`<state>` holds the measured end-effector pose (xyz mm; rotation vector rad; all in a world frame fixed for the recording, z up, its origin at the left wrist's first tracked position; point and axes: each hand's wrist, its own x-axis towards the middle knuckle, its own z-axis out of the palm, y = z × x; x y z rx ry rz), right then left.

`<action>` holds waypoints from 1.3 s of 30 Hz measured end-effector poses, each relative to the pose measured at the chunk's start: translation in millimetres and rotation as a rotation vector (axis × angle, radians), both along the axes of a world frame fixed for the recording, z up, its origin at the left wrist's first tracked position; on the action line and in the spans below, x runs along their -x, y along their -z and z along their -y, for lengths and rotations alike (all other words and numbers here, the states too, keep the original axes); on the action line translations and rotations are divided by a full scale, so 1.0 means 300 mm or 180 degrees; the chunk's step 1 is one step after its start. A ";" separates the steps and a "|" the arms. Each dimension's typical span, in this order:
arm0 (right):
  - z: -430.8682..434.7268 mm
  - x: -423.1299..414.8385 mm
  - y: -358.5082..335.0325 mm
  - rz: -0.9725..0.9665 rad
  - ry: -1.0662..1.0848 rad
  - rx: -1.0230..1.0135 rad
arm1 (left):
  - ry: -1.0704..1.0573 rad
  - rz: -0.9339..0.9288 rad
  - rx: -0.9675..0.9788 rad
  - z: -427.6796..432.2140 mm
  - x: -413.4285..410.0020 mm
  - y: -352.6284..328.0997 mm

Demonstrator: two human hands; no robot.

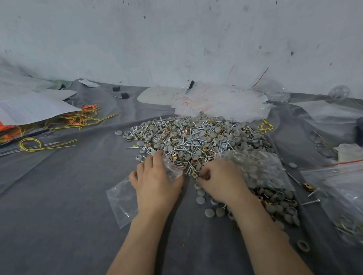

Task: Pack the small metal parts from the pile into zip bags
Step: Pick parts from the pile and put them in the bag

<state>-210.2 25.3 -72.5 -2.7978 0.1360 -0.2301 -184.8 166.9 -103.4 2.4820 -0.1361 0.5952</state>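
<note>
At the near edge of the pile [198, 135], on the grey cloth [49, 220], both hands work close together. The left hand [156, 183] lies on a clear zip bag [122, 205]. Its fingers are bent over the crumpled mouth, which it holds turned toward the pile. The right hand [223, 183] has its fingers curled into the parts [193, 172] just beside that mouth. Whether they pinch any pieces I cannot tell, because the fingertips are hidden. The pile is a mix of grey caps, screws and brass clips, and it lies between the hands and the wall.

I judge that the step in hand is the filling of this bag, which looks nearly empty. The next move calls for a small pinch of parts, carried the short way into the mouth while the left hand holds it open. A screw may catch on the thin plastic.

As for writing, a printed sheet [30, 109] at the left and a white card [162, 94] with red scribble are both too blurred to read. No brand is visible.
</note>
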 end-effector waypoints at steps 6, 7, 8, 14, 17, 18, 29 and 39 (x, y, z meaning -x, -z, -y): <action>-0.043 -0.015 0.028 0.0275 0.0236 0.0235 | -0.0009 -0.0067 -0.0022 0.001 0.002 -0.002; -0.040 -0.016 0.029 0.0464 0.0275 0.0015 | -0.0003 -0.0063 -0.0019 0.002 0.002 -0.003; -0.039 -0.018 0.027 0.0698 0.0312 -0.0265 | 0.0014 -0.0062 -0.0014 0.003 0.003 -0.003; -0.072 -0.032 0.020 0.1220 -0.0294 -0.1567 | 0.0255 0.0014 -0.0044 0.010 0.014 -0.002; -0.085 -0.036 0.025 0.0783 -0.0642 -0.1782 | 0.0253 0.0067 0.0011 0.011 0.011 0.001; -0.080 -0.039 0.024 0.0826 -0.0600 -0.1851 | 0.0192 0.0059 0.0022 0.010 0.008 0.000; -0.112 0.012 0.043 0.0297 -0.0498 0.0118 | -0.0296 -0.0041 0.0292 -0.016 -0.008 -0.007; -0.127 0.003 0.057 0.0209 -0.0331 0.0128 | -0.0299 -0.0010 0.0444 -0.017 -0.006 -0.010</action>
